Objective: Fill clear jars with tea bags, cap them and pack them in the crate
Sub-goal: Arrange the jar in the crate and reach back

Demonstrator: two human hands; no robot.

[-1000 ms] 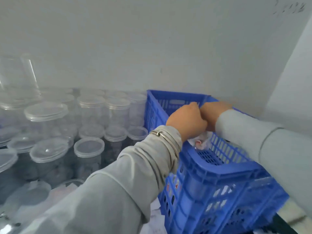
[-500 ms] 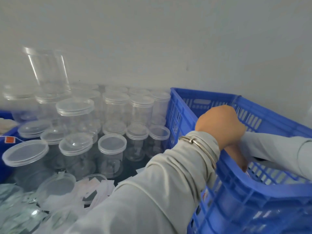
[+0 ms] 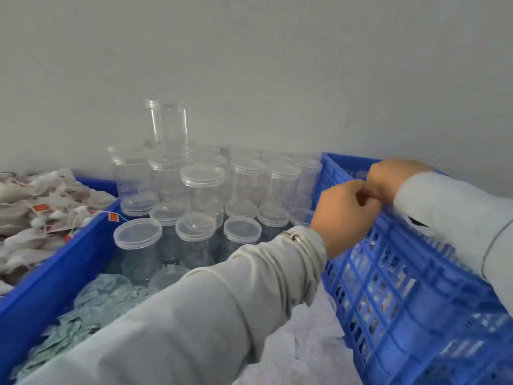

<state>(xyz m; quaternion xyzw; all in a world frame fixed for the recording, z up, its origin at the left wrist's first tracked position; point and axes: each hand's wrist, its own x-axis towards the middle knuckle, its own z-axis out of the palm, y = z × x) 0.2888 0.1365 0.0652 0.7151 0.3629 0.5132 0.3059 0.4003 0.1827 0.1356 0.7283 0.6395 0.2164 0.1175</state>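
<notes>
The blue slatted crate (image 3: 394, 276) stands at the right, with clear jars faintly visible through its wall. My left hand (image 3: 344, 215) hovers over the crate's near left rim, fingers curled, nothing visible in it. My right hand (image 3: 394, 176) is just behind it over the crate, its back toward me and its fingertips hidden behind the left hand. The two hands touch at the fingers. A cluster of several capped clear jars (image 3: 202, 190) stands left of the crate, one tall jar (image 3: 168, 126) on top. Tea bags (image 3: 41, 212) with orange tags fill a blue bin at the far left.
The tea-bag bin's blue rim (image 3: 69, 259) runs diagonally at the lower left. Pale green sachets (image 3: 91, 304) lie below the jars, and white paper pieces (image 3: 305, 345) lie beside the crate's wall. A grey wall closes off the back.
Both hands have risen from inside the crate to above its rim. The jar they held a second ago is gone from them. The view has swung left, showing the tea-bag bin.
</notes>
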